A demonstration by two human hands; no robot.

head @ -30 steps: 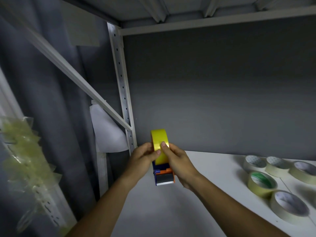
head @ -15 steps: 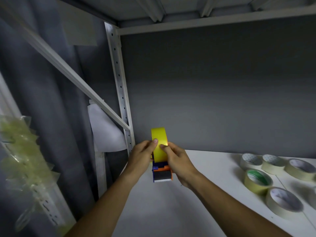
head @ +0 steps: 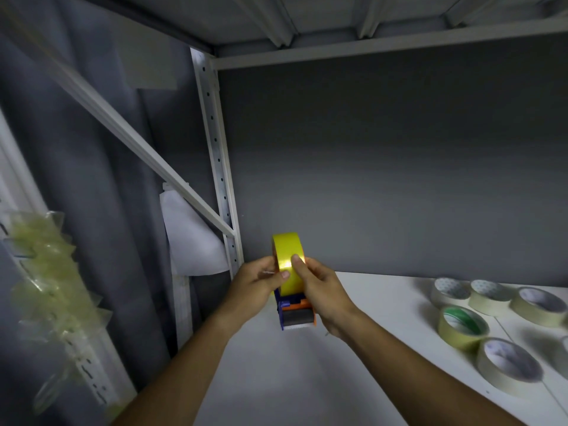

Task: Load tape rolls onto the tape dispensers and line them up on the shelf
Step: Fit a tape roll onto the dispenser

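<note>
Both hands held a tape dispenser (head: 296,313) with a yellow tape roll (head: 287,259) seated on it, just above the near left end of the white shelf (head: 384,302). The left hand (head: 258,287) curled round the roll's left side, its thumb pressed on the glossy face. The right hand (head: 322,290) gripped the right side, thumb on the roll's face and fingers wrapped behind the dispenser.

The roll looked stiff and light, its outer wrap slick, so fingers would probably slide on the face; the flat side rims likely gave a surer hold. The dispenser seemed to be hard plastic, best taken by its body, away from the toothed blade just below the right palm. Spare rolls (head: 462,327) lay well off to the right hand's far side.
</note>
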